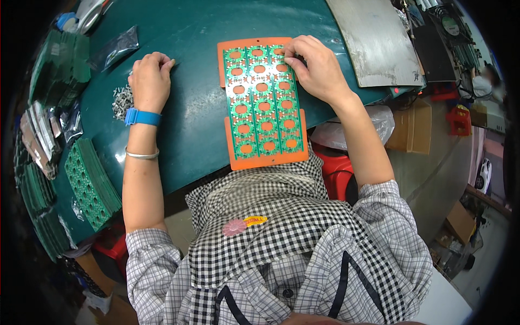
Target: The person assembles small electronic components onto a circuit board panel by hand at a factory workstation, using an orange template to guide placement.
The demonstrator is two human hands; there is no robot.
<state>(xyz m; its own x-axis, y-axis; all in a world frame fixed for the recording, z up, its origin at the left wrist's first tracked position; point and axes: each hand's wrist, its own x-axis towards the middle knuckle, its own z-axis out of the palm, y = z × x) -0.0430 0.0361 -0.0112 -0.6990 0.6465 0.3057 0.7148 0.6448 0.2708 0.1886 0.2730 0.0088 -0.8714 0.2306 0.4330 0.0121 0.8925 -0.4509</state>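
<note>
A green circuit board panel (253, 116) with rows of oval cutouts lies on an orange holder plate (271, 161) right before me. My right hand (317, 67) is at the panel's far right corner, thumb and fingers pinched over the board; whatever sits between the tips is too small to name. Off to the left, my left hand (151, 81) is closed in a pinch above the green table, beside a heap of small grey metallic parts (122, 103). Its fingertips may hold a tiny piece, but I cannot make it out.
Stacks of green boards (92, 184) stand along the table's left side, near silvery bags (40, 135) and a dark plastic bag (120, 49). A grey metal sheet (374, 43) covers the far right. Beyond the edge are a cardboard box (413, 127) and a red stool (337, 173).
</note>
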